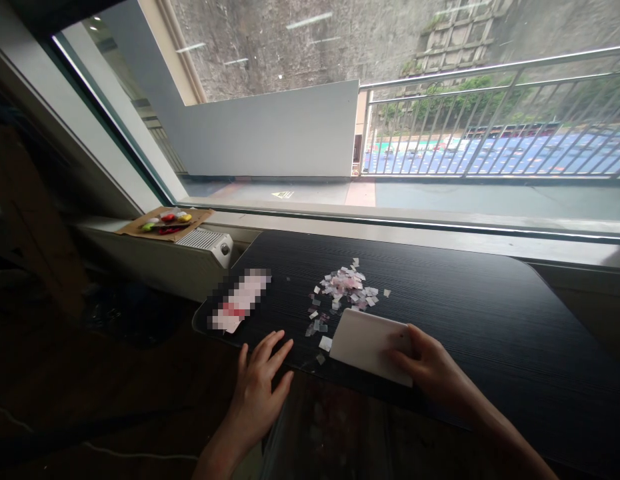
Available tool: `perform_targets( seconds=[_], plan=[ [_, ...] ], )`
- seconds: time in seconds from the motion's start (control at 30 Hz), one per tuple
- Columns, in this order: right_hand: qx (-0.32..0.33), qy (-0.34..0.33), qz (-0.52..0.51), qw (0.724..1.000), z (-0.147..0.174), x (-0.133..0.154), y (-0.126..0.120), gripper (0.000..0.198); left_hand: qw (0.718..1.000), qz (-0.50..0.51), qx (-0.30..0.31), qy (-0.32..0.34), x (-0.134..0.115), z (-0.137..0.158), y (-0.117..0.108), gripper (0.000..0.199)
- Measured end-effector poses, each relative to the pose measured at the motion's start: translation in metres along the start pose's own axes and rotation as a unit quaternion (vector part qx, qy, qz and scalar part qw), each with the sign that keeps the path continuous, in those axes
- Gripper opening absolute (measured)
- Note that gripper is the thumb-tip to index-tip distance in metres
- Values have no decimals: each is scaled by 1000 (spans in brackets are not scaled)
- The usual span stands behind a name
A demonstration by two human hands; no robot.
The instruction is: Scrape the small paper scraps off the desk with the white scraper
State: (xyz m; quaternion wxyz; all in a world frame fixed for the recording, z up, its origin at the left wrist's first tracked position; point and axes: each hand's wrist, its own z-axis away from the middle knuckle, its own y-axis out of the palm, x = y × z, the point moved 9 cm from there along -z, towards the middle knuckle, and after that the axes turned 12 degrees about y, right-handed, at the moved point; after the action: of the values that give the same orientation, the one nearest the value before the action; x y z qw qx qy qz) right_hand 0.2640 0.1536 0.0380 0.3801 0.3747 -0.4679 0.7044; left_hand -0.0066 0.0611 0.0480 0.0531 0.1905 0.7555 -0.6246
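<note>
My right hand (425, 357) grips a flat white rectangular card or panel (367, 341) by its right end, thumb on the face towards me. The card is tilted over the front part of the black table (455, 293). Just beyond its left side lies a loose heap of small pale and pinkish square pieces (345, 283), with several strays trailing towards the front edge. My left hand (263, 377) is at that edge, fingers spread and holding nothing. Left of the heap rests a pinkish-white flat item (240, 300), blurred out by pixels, with a red patch on it.
A wide window runs behind the table above a white sill (340, 227). On the left, a white radiator (207, 243) stands beside a piece of brown cardboard (140, 227) bearing red, yellow and green items. The table's front edge passes under my hands.
</note>
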Motion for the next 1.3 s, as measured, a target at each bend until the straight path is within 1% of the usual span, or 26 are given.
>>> perform_targets(
  seconds=[0.1, 0.2, 0.33, 0.43, 0.53, 0.63, 0.73, 0.9, 1.03, 1.3],
  plan=[
    [-5, -4, 4, 1000, -2, 5, 6, 14, 1000, 1, 5, -2, -1, -1, 1, 48],
    [5, -11, 8, 1000, -9, 12, 14, 14, 1000, 2, 4, -2, -1, -1, 0, 48],
    [49, -17, 8, 999, -13, 21, 25, 14, 1000, 4, -1, 0, -1, 0, 0, 49],
    [77, -19, 7, 997, -9, 23, 27, 13, 1000, 9, -2, 5, -1, 1, 2, 48],
    [72, -15, -6, 997, -4, 16, 16, 13, 1000, 13, -2, 3, -1, 1, 2, 48],
    [55, 8, -23, 998, -4, 2, 2, 16, 1000, 16, 3, 0, -1, 1, 1, 48],
    [46, 25, -7, 999, -6, -6, -2, 19, 1000, 15, 3, 2, -2, 0, 0, 48],
    [28, 15, -5, 999, -2, 6, 7, 14, 1000, 2, -3, 0, -1, 1, 0, 48],
    [36, 11, 1, 999, 2, 16, 17, 13, 1000, 2, 0, -1, -1, 0, 2, 48],
    [64, 2, -13, 998, 6, 15, 27, 7, 1000, 6, -2, 1, -2, 0, 0, 47]
  ],
)
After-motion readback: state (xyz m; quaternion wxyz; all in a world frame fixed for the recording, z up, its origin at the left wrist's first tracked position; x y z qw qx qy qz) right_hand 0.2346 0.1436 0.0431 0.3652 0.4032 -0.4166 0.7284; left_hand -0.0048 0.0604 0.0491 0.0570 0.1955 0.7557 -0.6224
